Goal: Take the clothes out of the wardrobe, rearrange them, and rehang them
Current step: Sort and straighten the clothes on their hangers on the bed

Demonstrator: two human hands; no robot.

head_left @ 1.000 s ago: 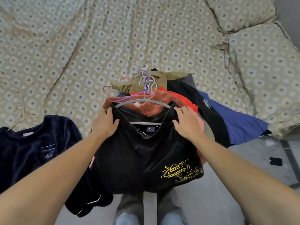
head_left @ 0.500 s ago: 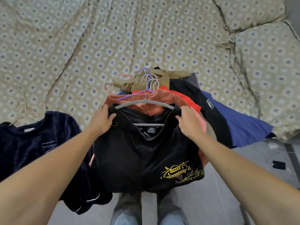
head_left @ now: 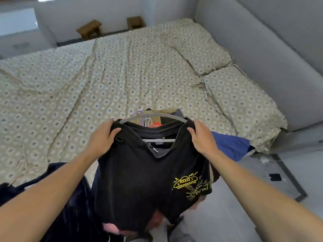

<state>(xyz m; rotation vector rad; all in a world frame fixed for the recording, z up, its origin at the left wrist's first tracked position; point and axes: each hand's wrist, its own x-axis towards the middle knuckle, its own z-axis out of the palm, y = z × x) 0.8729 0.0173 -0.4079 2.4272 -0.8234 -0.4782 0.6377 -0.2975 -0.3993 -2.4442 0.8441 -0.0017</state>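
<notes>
A black T-shirt with a yellow UFO print hangs on a grey hanger, lifted above the bed's near edge. My left hand grips the shirt's left shoulder and my right hand grips its right shoulder. Behind the shirt lies a pile of clothes on hangers, mostly hidden, with a blue garment sticking out to the right. A dark navy top lies at the lower left, partly under my left arm.
The bed has a patterned beige sheet and two pillows on the right, against a grey headboard. Two wooden stools stand past the far side. A grey floor with a small black object is at the right.
Both hands have lifted the black T-shirt on its hanger up off the pile. My head has tilted up, so the far side of the bed and the walls now show.
</notes>
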